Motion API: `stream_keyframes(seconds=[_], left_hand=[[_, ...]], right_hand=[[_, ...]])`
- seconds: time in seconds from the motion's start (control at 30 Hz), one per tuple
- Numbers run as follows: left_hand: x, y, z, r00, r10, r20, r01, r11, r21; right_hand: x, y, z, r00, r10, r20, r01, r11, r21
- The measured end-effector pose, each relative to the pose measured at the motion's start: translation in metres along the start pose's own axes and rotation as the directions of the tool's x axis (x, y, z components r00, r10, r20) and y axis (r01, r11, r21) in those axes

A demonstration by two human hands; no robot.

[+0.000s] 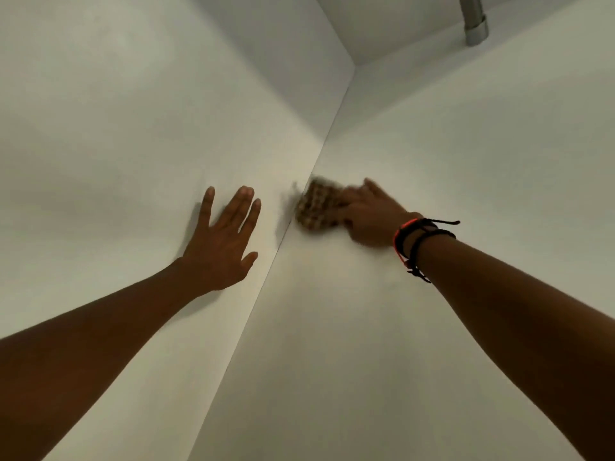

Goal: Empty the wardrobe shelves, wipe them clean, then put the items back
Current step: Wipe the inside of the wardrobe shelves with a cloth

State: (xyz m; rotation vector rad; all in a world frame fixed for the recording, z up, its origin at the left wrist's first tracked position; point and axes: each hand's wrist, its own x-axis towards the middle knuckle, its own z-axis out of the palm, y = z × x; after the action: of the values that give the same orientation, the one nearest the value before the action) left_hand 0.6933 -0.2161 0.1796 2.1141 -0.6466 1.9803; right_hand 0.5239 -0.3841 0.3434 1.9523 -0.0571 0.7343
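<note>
Right hand (pixel 369 216) on brown cloth (pixel 316 207) — left hand (pixel 219 244) flat on wardrobe panel (pixel 100 134)

left hand (pixel 218 247) on left panel (pixel 100 144) | cloth (pixel 316 207) under right hand (pixel 372 217) on right panel (pixel 466 161) | rod (pixel 474 19) top-right

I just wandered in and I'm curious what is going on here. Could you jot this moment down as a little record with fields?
Place: white interior corner, where the left panel meets the right panel
Left hand: flat, fingers spread, resting on the left panel
Right hand: on a patterned cloth, against the right panel beside the corner seam
Grip on cloth: blurred, cannot tell
Right wrist: red and black bands
Also seen: metal rod, top right
Stage: wiping, judging by the blur
</note>
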Motion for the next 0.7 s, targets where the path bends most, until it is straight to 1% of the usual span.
stream_keyframes(seconds=[0.03, 0.07, 0.1, 0.13, 0.17, 0.23, 0.27, 0.3, 0.33, 0.4, 0.43, 0.47, 0.5, 0.53, 0.57, 0.6, 0.63, 0.67, 0.7], left_hand=[[0.004, 0.0, 0.002, 1.0, 0.007, -0.004, -0.007, 1.0, -0.004], [0.011, -0.001, 0.005, 1.0, 0.014, -0.021, -0.015, 1.0, -0.009], [0.016, -0.002, 0.006, 0.999, 0.024, -0.035, -0.024, 1.0, -0.016], [0.02, -0.002, 0.008, 0.998, 0.035, -0.054, -0.037, 0.999, -0.028], [0.028, 0.0, 0.01, 0.996, 0.053, -0.069, -0.057, 0.997, -0.045], [0.043, 0.005, 0.014, 0.995, 0.073, -0.067, -0.079, 0.993, -0.086], [0.049, 0.005, 0.016, 0.997, 0.066, -0.05, -0.071, 0.991, -0.109], [0.054, 0.001, 0.02, 0.997, 0.054, -0.047, -0.06, 0.99, -0.125], [0.059, -0.006, 0.024, 0.999, 0.042, -0.032, -0.046, 0.99, -0.134], [0.064, -0.017, 0.031, 0.997, 0.079, -0.015, -0.08, 0.99, -0.113], [0.062, -0.019, 0.031, 0.994, 0.109, 0.01, -0.108, 0.991, -0.081], [0.064, -0.019, 0.034, 0.991, 0.131, 0.006, -0.131, 0.99, -0.053], [0.063, -0.017, 0.035, 0.991, 0.137, 0.006, -0.137, 0.99, -0.034], [0.064, -0.015, 0.036, 0.989, 0.149, -0.002, -0.149, 0.988, -0.025], [0.064, -0.015, 0.038, 0.988, 0.156, 0.001, -0.156, 0.987, -0.023], [0.064, -0.015, 0.037, 0.988, 0.155, 0.005, -0.155, 0.988, -0.016], [0.064, -0.016, 0.036, 0.987, 0.16, 0.015, -0.16, 0.987, -0.008], [0.063, -0.018, 0.037, 0.987, 0.161, 0.008, -0.161, 0.987, -0.008], [0.063, -0.018, 0.036, 0.987, 0.158, 0.014, -0.158, 0.987, -0.011]], right_hand=[[0.006, 0.0, -0.003, 0.988, -0.086, 0.131, 0.082, 0.996, 0.04], [0.014, 0.003, -0.009, 0.964, -0.141, 0.225, 0.129, 0.989, 0.068], [0.025, 0.007, -0.017, 0.946, -0.161, 0.28, 0.146, 0.987, 0.074], [0.035, 0.013, -0.026, 0.943, -0.144, 0.301, 0.131, 0.989, 0.064], [0.045, 0.026, -0.036, 0.952, -0.102, 0.29, 0.094, 0.995, 0.041], [0.067, 0.066, -0.051, 0.98, 0.041, 0.194, -0.044, 0.999, 0.012], [0.08, 0.092, -0.058, 0.982, 0.135, 0.129, -0.137, 0.99, 0.007], [0.091, 0.118, -0.064, 0.968, 0.243, 0.056, -0.243, 0.97, 0.004], [0.103, 0.145, -0.071, 0.937, 0.349, -0.018, -0.35, 0.937, -0.017], [0.117, 0.185, -0.082, 0.822, 0.554, -0.133, -0.567, 0.818, -0.093], [0.12, 0.194, -0.082, 0.754, 0.638, -0.157, -0.656, 0.743, -0.132], [0.123, 0.196, -0.081, 0.706, 0.681, -0.193, -0.707, 0.692, -0.144], [0.128, 0.193, -0.077, 0.713, 0.667, -0.215, -0.698, 0.703, -0.137], [0.133, 0.189, -0.07, 0.771, 0.594, -0.228, -0.628, 0.77, -0.118], [0.14, 0.183, -0.063, 0.858, 0.47, -0.209, -0.499, 0.858, -0.12], [0.144, 0.178, -0.058, 0.919, 0.367, -0.146, -0.385, 0.914, -0.125], [0.149, 0.173, -0.057, 0.942, 0.321, -0.095, -0.332, 0.932, -0.144], [0.155, 0.171, -0.059, 0.934, 0.348, -0.085, -0.357, 0.921, -0.155], [0.159, 0.168, -0.063, 0.894, 0.435, -0.107, -0.447, 0.88, -0.159]])
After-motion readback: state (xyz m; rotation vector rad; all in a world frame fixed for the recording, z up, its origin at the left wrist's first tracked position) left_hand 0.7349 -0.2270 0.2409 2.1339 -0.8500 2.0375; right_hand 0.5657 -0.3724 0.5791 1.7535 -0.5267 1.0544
